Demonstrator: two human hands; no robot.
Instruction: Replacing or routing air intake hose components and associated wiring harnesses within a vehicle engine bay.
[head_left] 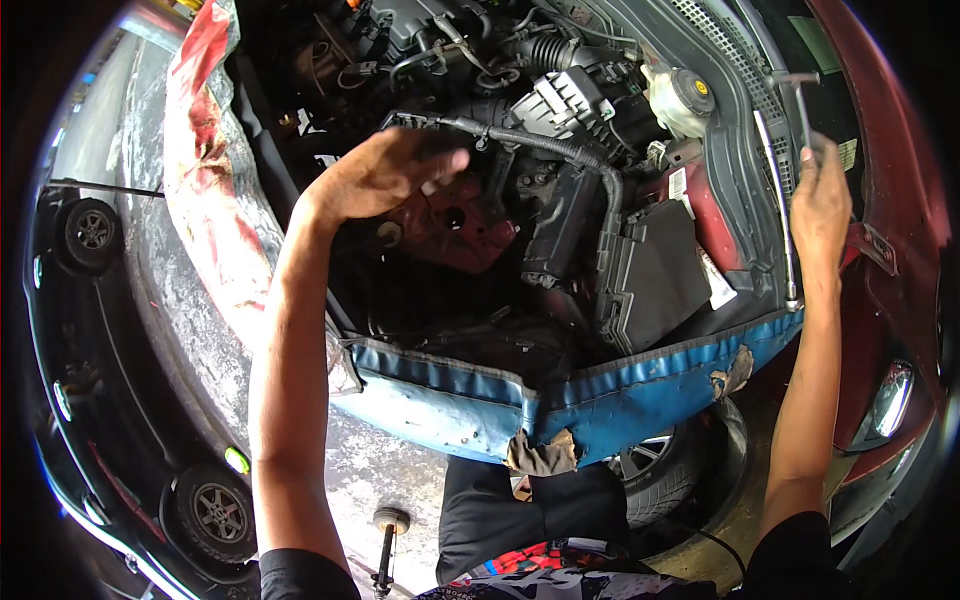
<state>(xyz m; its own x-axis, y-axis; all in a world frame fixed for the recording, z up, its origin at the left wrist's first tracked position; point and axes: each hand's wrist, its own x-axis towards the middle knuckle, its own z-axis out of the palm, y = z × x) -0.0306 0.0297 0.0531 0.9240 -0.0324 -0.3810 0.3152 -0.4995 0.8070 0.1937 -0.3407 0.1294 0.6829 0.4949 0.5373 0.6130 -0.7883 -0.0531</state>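
My right hand (822, 205) is at the far right of the engine bay, closed around the shaft of a T-handle wrench (803, 112). The wrench's crossbar points away from me, and its lower end is hidden by my hand. Beside that hand a long thin metal bar with a socket-like end (779, 205) lies along the fender edge. My left hand (385, 175) hovers over the left part of the engine bay, slightly blurred, its thumb side stretched toward the middle. Nothing shows in it. Below it are a dark red metal panel (465, 240) and a black corrugated hose (545, 142).
A blue fender cover (430, 395) with torn patches drapes over the near edge; a red and silver cover (205, 190) hangs at the left. A black box (660, 275), a white reservoir (678, 105) and a white tube (715, 280) sit at the right. A dark car (130, 380) stands further left.
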